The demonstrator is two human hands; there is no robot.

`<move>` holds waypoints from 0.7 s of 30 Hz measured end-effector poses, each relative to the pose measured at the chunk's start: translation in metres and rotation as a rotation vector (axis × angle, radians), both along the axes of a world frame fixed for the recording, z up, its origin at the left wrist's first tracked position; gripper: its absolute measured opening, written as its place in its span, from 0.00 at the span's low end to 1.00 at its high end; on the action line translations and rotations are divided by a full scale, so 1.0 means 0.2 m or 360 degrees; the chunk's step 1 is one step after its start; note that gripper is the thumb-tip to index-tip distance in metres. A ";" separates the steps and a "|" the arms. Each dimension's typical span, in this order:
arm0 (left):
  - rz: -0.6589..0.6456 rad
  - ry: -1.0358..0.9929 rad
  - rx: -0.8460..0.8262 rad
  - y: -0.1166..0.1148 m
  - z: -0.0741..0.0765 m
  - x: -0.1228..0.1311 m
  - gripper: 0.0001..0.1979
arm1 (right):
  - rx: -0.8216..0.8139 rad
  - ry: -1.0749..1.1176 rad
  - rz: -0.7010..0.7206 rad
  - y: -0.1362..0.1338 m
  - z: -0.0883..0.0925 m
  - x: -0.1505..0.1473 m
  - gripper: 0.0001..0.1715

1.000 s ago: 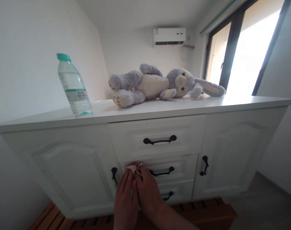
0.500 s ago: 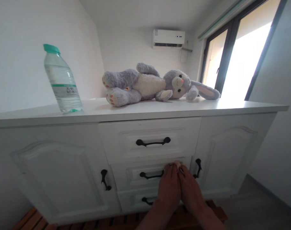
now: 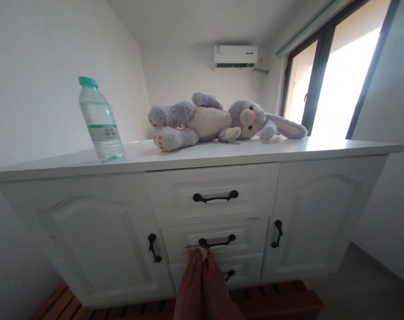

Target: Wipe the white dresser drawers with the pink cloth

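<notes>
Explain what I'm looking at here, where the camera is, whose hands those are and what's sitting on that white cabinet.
The camera is worn on a person's head, looking forward and down, so the two hands at the bottom edge are that person's own. There is no machine. The left hand and right hand are pressed side by side in front of the middle drawer of a white cabinet. At their fingertips is a small pale cloth or tissue, held against the drawer front; how each hand grips it is too blurred to tell. On the cabinet top stands an upright water bottle with a green cap, and a grey stuffed rabbit lies on its side. Behind are an air conditioner on the wall and a window.
</notes>
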State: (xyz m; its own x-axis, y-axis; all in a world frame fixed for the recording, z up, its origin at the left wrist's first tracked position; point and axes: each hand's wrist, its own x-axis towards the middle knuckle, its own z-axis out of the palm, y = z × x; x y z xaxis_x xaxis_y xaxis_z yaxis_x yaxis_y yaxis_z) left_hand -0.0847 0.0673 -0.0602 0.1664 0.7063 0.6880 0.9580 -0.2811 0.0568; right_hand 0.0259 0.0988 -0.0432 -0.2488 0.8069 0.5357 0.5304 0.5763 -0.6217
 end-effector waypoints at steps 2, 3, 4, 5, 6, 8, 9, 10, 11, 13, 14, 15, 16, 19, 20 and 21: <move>0.0041 -0.0128 0.0066 -0.05 0.08 -0.12 0.41 | -0.0178 0.0092 0.0010 -0.04 0.14 -0.14 0.23; 0.0042 -0.0200 0.0115 -0.07 0.12 -0.16 0.40 | -0.0213 0.0068 -0.0010 -0.05 0.21 -0.18 0.22; 0.0035 -0.0272 0.0161 -0.07 0.16 -0.18 0.39 | -0.0215 0.0017 -0.0035 -0.06 0.27 -0.21 0.21; 0.0022 -0.0340 0.0199 -0.06 0.20 -0.19 0.37 | -0.0188 -0.0062 -0.0059 -0.05 0.33 -0.22 0.20; 0.0007 -0.0402 0.0219 -0.05 0.24 -0.18 0.35 | -0.0137 -0.0175 -0.0075 -0.03 0.38 -0.21 0.19; -0.0009 -0.0528 0.0183 0.01 0.30 -0.13 0.29 | 0.0000 -0.0465 -0.0094 0.01 0.48 -0.16 0.21; -0.0018 -0.0593 0.0125 0.05 0.33 -0.09 0.26 | 0.0068 -0.0626 -0.0104 0.03 0.52 -0.11 0.23; -0.0036 -0.0653 0.0059 0.08 0.36 -0.04 0.24 | 0.0131 -0.0794 -0.0117 0.05 0.56 -0.06 0.25; -0.0070 -0.0715 -0.0017 0.12 0.40 0.02 0.23 | 0.0172 -0.0940 -0.0136 0.06 0.60 0.00 0.26; -0.0196 -0.0825 -0.0185 0.16 0.47 0.14 0.22 | 0.0162 -0.1093 -0.0181 0.07 0.65 0.13 0.26; -0.0294 -0.0875 -0.0262 0.16 0.50 0.21 0.23 | 0.0126 -0.1106 -0.0206 0.07 0.66 0.21 0.26; -0.0424 -0.0923 -0.0330 0.15 0.52 0.27 0.23 | 0.0075 -0.1072 -0.0238 0.06 0.66 0.28 0.25; -0.0582 -0.0972 -0.0385 0.13 0.53 0.32 0.24 | 0.0013 -0.0988 -0.0273 0.04 0.65 0.37 0.25; -0.0896 -0.1309 -0.0461 0.02 0.37 0.42 0.21 | -0.0219 -0.0457 -0.0421 -0.06 0.53 0.63 0.24; -0.0759 -0.1594 -0.0476 -0.01 0.27 0.44 0.18 | -0.0363 -0.0206 -0.0478 -0.11 0.46 0.72 0.24; -0.0441 -0.1974 -0.0568 -0.03 0.15 0.44 0.14 | -0.0544 0.0045 -0.0512 -0.17 0.39 0.80 0.25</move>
